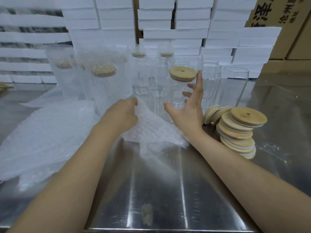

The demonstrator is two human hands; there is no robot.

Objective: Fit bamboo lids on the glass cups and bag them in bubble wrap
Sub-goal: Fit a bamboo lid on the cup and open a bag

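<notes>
It was bagging time; the left grip (124, 113) pinched a bubble bag (151, 132) by its top; the right grip (186, 108) was open beside the lidded cup (175, 98) on the table (168, 190); next it likely had to grab that cup and slide it in.

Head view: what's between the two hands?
Head view: a lifted flap of bubble wrap, gripped by the left hand; right hand is open by the lidded glass cup.
</notes>
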